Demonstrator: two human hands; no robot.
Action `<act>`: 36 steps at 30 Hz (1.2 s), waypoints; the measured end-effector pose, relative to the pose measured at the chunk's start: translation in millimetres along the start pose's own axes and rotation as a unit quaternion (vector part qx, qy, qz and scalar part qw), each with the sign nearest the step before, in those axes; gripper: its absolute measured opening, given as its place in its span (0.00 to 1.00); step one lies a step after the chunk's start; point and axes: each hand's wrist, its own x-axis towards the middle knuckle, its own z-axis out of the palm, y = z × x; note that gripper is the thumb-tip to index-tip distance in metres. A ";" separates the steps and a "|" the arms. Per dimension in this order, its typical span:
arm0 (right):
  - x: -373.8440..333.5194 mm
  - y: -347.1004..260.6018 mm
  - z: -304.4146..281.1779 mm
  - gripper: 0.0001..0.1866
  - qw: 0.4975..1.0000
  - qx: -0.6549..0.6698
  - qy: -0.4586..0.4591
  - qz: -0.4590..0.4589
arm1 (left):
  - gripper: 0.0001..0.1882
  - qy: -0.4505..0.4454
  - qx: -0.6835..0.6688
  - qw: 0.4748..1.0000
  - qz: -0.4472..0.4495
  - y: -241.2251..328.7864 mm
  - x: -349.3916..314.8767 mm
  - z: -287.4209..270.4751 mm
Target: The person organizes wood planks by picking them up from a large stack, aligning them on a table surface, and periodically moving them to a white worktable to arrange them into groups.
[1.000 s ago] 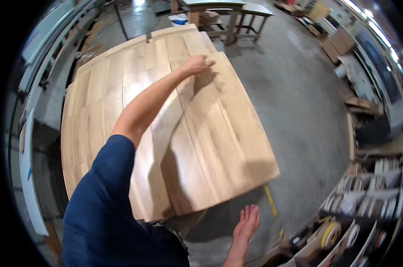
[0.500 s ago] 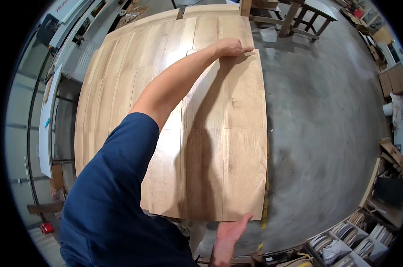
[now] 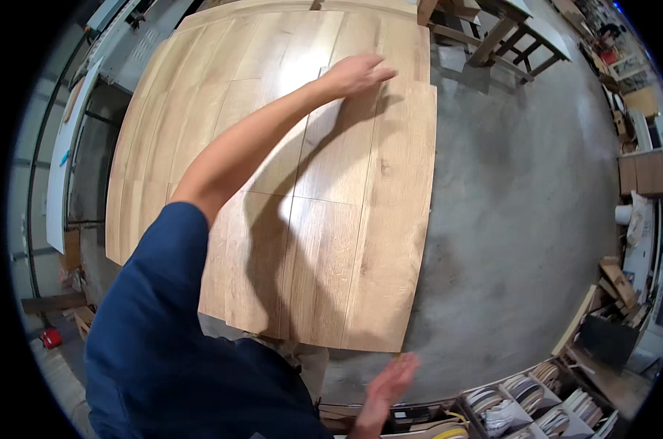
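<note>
Large wood-grain panels [image 3: 324, 241] in light oak tones lie in front of me, marked with plank-like lines. The nearest right-hand panel overlaps the wide panelled surface [image 3: 199, 95] to its left. My left hand [image 3: 357, 74] reaches across to the panel's far end and hovers over or lightly touches it; contact is hard to tell. Its fingers are stretched out and hold nothing. Just off the panel's near right corner is my right hand [image 3: 392, 378], fingers extended, with a small gap to the edge. My arm's shadow falls over the wood.
Grey concrete floor [image 3: 507, 219] runs along the right side. A dark-framed table [image 3: 518, 40] stands at the far right. Compartments with rolls of edging strip [image 3: 525, 391] sit at the near right. A white-topped bench [image 3: 71, 154] is at the left.
Both hands have let go of the panel's ends. My left hand has shifted leftward from the far right corner; my right hand has dropped away from the near edge. The view has turned slightly.
</note>
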 end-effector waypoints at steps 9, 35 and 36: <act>120.7 -113.5 183.7 0.41 0.878 -0.159 -0.420 -0.164 | 0.37 0.177 -0.332 0.913 -0.160 -166.0 -293.6 -63.4; 137.2 -110.9 246.6 0.40 0.790 -0.111 -0.601 -0.044 | 0.38 0.170 -0.548 0.797 -0.187 -151.8 -392.7 -18.1; 138.6 -111.3 247.8 0.40 0.788 -0.115 -0.603 -0.047 | 0.38 0.175 -0.526 0.810 -0.188 -148.5 -389.0 -19.2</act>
